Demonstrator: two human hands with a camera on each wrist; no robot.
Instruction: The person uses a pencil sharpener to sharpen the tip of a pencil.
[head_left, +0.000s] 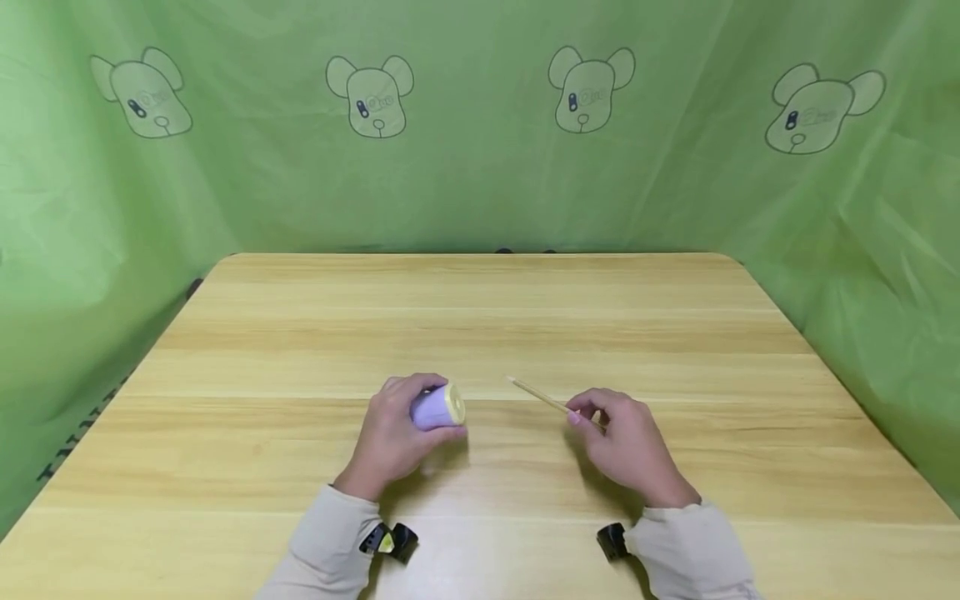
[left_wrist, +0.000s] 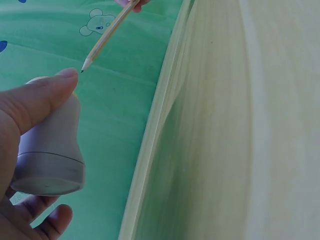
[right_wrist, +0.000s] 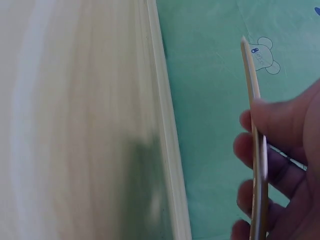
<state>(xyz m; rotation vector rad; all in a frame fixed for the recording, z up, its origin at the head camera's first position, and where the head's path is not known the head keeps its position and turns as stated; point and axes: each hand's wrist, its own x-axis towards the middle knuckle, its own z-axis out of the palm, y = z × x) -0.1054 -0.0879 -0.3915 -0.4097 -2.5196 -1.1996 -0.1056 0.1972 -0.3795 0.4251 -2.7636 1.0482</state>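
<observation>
My left hand grips a small purple pencil sharpener, which lies tilted on its side above the table. Its pale yellow end, with a hole in it, faces right. In the left wrist view the sharpener's rounded body shows with the thumb across its upper part. A wooden pencil is pinched between the thumb and fingers of my right hand. The pencil's sharp tip points left and away, apart from the sharpener. Seen from the right wrist, the pencil runs down along the curled fingers.
A light wood table spreads under both hands. Green cloth with printed bear heads hangs behind it and at both sides. Black straps with small devices sit at the cuffs of the light sleeves.
</observation>
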